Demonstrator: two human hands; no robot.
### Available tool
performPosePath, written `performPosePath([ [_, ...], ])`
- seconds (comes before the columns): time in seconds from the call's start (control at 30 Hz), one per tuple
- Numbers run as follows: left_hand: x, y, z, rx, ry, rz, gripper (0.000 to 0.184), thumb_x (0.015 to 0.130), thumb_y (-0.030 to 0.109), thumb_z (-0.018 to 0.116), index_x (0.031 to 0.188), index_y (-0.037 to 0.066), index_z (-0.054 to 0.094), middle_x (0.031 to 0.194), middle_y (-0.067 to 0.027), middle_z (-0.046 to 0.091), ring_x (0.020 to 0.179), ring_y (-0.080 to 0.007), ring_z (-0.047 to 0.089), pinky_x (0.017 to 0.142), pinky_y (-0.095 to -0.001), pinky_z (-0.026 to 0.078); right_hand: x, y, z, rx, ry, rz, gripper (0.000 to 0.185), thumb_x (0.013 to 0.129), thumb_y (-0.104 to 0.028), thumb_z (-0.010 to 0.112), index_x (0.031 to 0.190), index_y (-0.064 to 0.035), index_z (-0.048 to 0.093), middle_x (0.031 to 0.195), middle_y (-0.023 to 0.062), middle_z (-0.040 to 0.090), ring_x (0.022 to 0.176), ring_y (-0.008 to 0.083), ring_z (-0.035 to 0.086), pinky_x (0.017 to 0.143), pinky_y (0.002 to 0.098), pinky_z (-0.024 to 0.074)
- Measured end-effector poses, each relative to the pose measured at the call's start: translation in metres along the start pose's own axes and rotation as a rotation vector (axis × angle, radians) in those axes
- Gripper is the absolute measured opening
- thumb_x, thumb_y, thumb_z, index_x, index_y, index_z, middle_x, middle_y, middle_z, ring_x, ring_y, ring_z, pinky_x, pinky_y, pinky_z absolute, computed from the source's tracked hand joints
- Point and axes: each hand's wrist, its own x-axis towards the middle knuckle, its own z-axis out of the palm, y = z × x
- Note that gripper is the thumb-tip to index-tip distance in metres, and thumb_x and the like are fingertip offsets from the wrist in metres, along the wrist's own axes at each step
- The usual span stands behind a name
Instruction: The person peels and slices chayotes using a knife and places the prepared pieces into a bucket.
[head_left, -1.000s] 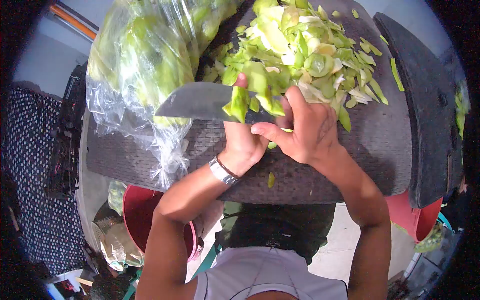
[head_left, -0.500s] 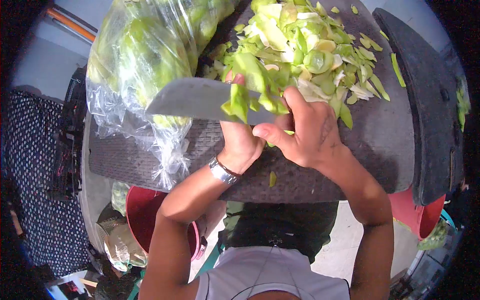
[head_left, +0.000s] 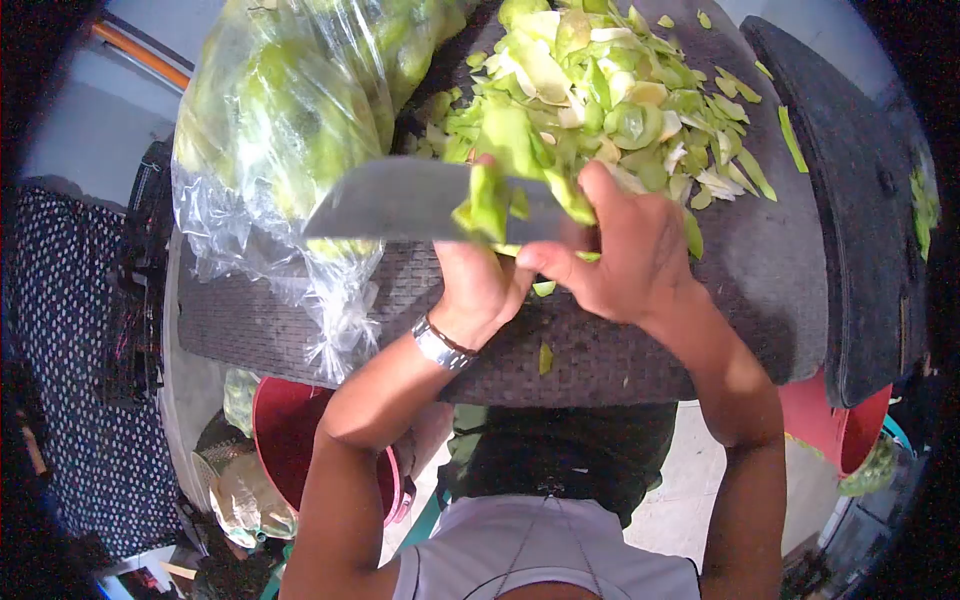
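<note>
A broad-bladed knife [head_left: 385,200] lies level across the middle of the view, its tip to the left. My right hand [head_left: 640,250] is closed around its handle end, thumb out toward my left hand. Bits of green peel [head_left: 488,205] cling to the blade. Behind and below the knife, my left hand [head_left: 475,285], with a metal watch [head_left: 440,343] on the wrist, is closed on a green fruit [head_left: 508,135]. The blade hides most of its fingers and part of the fruit. Just beyond is a heap of green and whitish peelings [head_left: 640,110].
A clear plastic bag [head_left: 290,130] of green fruits sits at the left of the dark woven tabletop [head_left: 420,280]. Along the right edge stands a dark panel [head_left: 850,220]. Red buckets [head_left: 285,430] are below the table on both sides.
The knife and my right hand have shifted slightly to the right, and the peel on the blade with them. My left hand has moved only a little.
</note>
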Motion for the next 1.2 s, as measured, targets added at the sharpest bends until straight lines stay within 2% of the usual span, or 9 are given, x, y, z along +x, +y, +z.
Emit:
performPosePath([
  [0.2,-0.003,0.007,0.013,-0.151,-0.007,0.033,0.049,0.102,0.043,0.051,0.13,0.003,0.058,0.115,-0.011,0.069,0.101,-0.025,0.069,0.091,-0.041,0.057,0.005,0.011,-0.004,0.004,0.007,0.0,0.056,0.083,-0.052,0.08,0.091,-0.0035,0.053,0.061,0.016,0.056,0.06,0.0403,0.063,0.056,0.0467,0.0479],
  [0.27,0.0,0.013,0.007,-0.176,-0.165,-0.035,0.051,0.1,0.043,0.051,0.131,0.002,0.058,0.113,-0.0127,0.069,0.099,-0.0263,0.07,0.088,-0.0414,0.058,0.009,0.015,-0.011,-0.017,-0.04,0.108,0.055,0.088,-0.052,0.075,0.09,-0.0009,0.057,0.063,0.0187,0.056,0.063,0.0398,0.064,0.059,0.0475,0.048],
  [0.43,0.006,0.025,0.012,-0.043,-0.226,-0.146,0.069,0.095,0.059,0.049,0.135,0.004,0.057,0.113,-0.0128,0.068,0.096,-0.0291,0.069,0.071,-0.0466,0.059,0.025,0.043,-0.02,-0.061,-0.041,0.423,0.08,0.087,-0.078,0.058,0.083,0.0009,0.063,0.068,0.0228,0.065,0.073,0.0431,0.07,0.069,0.0521,0.0537],
  [0.53,0.007,0.028,0.017,-0.129,-0.156,-0.214,0.052,0.099,0.049,0.055,0.124,0.004,0.059,0.106,-0.0161,0.069,0.093,-0.0312,0.071,0.076,-0.0468,0.061,0.027,0.042,-0.022,-0.008,-0.007,0.521,0.083,0.09,-0.079,0.053,0.086,0.0031,0.067,0.075,0.0272,0.066,0.077,0.0441,0.069,0.073,0.0509,0.0522],
  [0.63,0.012,0.026,0.015,-0.126,0.018,-0.218,0.04,0.098,0.038,0.063,0.122,0.006,0.059,0.109,-0.0148,0.07,0.098,-0.0299,0.07,0.083,-0.0477,0.061,0.027,0.043,-0.026,0.415,-0.172,0.857,0.082,0.092,-0.077,0.053,0.088,0.0035,0.068,0.078,0.0273,0.068,0.076,0.0432,0.068,0.073,0.0496,0.0516],
  [0.73,0.017,0.025,0.009,-0.121,0.042,-0.218,0.036,0.098,0.033,0.064,0.121,0.007,0.059,0.114,-0.011,0.07,0.105,-0.0279,0.068,0.09,-0.048,0.058,0.023,0.036,-0.017,0.227,-0.034,0.584,0.078,0.091,-0.074,0.057,0.088,0.0032,0.067,0.077,0.0261,0.067,0.075,0.0402,0.069,0.071,0.0474,0.0516],
  [0.87,0.016,0.029,0.013,-0.144,0.023,-0.162,0.035,0.098,0.033,0.063,0.121,0.007,0.059,0.114,-0.0111,0.07,0.104,-0.0278,0.068,0.093,-0.0476,0.057,0.018,0.002,-0.018,0.137,-0.142,0.538,0.073,0.091,-0.069,0.063,0.102,0.0029,0.065,0.074,0.0233,0.067,0.074,0.0384,0.07,0.07,0.0482,0.0525],
  [1.07,0.021,0.026,0.008,-0.117,0.021,-0.169,0.037,0.1,0.035,0.06,0.123,0.005,0.059,0.109,-0.0122,0.071,0.102,-0.027,0.069,0.089,-0.0453,0.056,0.012,0.007,-0.004,0.157,0.019,0.506,0.07,0.093,-0.064,0.066,0.125,-0.0028,0.055,0.069,0.0154,0.067,0.068,0.0323,0.071,0.064,0.046,0.053],
  [1.2,0.02,0.03,0.007,-0.077,-0.035,-0.222,0.042,0.101,0.038,0.056,0.123,0.003,0.061,0.113,-0.014,0.072,0.101,-0.0302,0.07,0.082,-0.0422,0.056,0.015,0.006,-0.011,0.147,0.052,0.469,0.059,0.094,-0.055,0.07,0.124,-0.0065,0.054,0.066,0.0107,0.065,0.06,0.0262,0.068,0.057,0.0415,0.0513],
])
